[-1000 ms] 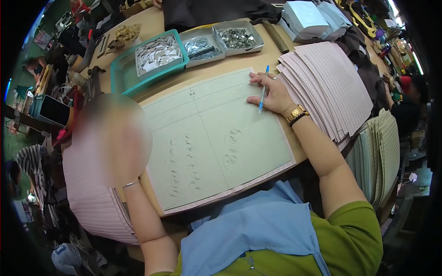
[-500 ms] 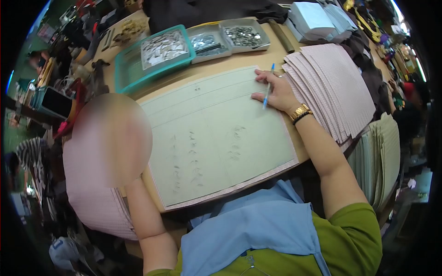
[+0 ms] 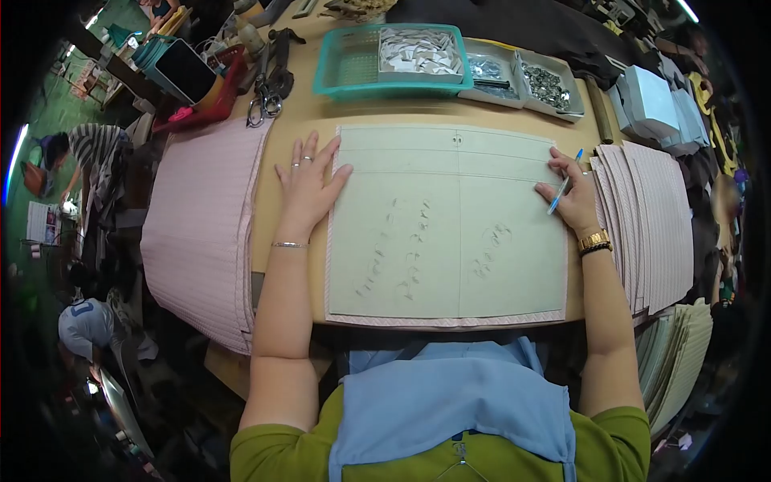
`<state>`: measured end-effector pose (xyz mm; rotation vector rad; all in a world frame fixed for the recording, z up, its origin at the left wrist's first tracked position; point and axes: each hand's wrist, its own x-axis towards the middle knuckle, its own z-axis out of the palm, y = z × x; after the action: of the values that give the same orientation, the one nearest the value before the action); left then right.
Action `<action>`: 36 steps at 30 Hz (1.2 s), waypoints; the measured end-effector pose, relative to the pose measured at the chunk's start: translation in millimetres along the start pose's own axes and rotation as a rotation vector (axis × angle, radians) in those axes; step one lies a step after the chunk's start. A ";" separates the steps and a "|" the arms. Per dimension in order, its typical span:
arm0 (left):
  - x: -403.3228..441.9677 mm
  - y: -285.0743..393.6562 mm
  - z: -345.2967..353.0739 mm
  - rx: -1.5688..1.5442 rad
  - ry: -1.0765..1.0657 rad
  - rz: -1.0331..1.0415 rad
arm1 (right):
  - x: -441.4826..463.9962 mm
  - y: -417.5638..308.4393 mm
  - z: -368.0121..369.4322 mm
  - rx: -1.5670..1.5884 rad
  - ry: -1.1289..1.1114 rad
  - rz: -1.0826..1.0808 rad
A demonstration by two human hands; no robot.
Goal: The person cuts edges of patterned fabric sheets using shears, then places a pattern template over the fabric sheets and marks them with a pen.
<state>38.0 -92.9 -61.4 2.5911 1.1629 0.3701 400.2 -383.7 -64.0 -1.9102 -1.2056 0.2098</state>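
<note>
A pale green pattern sheet lies flat before me, with ruled lines, faint handwriting and small marks near its top edge. Under it, a pink striped fabric piece shows as a narrow border. My left hand is open, fingers spread, resting at the sheet's upper left edge. On the opposite edge, my right hand has its thumb and fingertips on the sheet. A blue-and-clear pen is tucked between the fingers of that hand.
Pink fabric stacks lie left and right. Scissors sit at the upper left. Behind the sheet stand a teal basket and boxes of small metal parts. Green sheets hang at the lower right. Other people work at left.
My view has turned left and levelled, so the sheet appears straighter and farther right. My left hand, blurred out before, now shows at the sheet's left edge. The pen stays in my right hand.
</note>
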 end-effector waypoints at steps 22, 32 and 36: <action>-5.2 33.1 -5.0 0.093 -0.096 0.175 | -1.7 2.7 -9.3 -0.088 0.004 0.050; -4.8 30.8 -5.4 0.075 -0.082 0.158 | 67.2 -76.3 42.6 0.566 0.261 0.010; -5.6 27.9 -2.2 0.052 -0.052 0.146 | 91.6 -134.8 134.4 0.835 -0.071 0.018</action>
<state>52.8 -114.6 -50.2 2.7226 0.9814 0.3049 286.7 -210.0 -24.9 -1.1837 -0.9298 0.6784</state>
